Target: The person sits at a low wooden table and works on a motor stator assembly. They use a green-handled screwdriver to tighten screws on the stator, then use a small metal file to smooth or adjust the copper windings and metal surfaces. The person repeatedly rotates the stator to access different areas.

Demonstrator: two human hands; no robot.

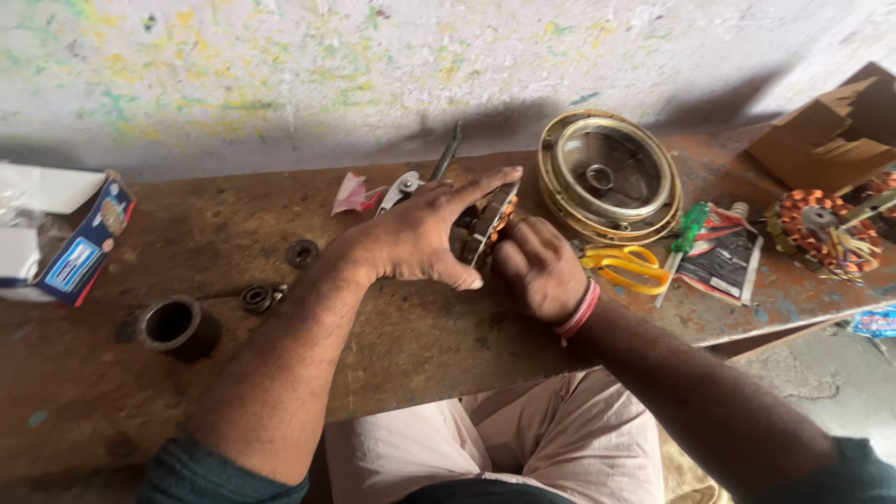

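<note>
Nearest you: your lap in pale trousers, dark sleeves at both forearms, and the near edge of the rusty brown workbench (pixel 401 364), its top worn, stained and flecked with blue paint.

Mid-bench, centre: your left hand (pixel 420 238), palm down, fingers spread and stretched flat over a motor stator (pixel 490 224) with copper-coloured windings, thumb hooked under its near edge. The stator stands tilted on edge between both hands.
Your right hand (pixel 539 266), a pink band at the wrist, is curled against the stator's right side; its fingertips are hidden behind the part, so you cannot tell how tightly they close.

Left of the hands: a dark metal sleeve (pixel 177 327), a small bearing (pixel 257 298), a dark ring (pixel 302 253), and an opened blue and white carton (pixel 70 247) at the left edge.

Right of the hands: yellow-handled scissors (pixel 627 266), a green-handled screwdriver (pixel 684 238) lying over a dark packet (pixel 723 257), a second wound stator (pixel 826 231), and a brown cardboard box (pixel 831 131).

Behind the hands: pliers (pixel 420 177), a pink scrap (pixel 353 194), and a round brass-rimmed housing (pixel 609 175).

Farthest: a whitewashed wall (pixel 373 65) speckled with yellow and green paint, meeting the bench's back edge. Bare grey concrete floor shows at lower right.
</note>
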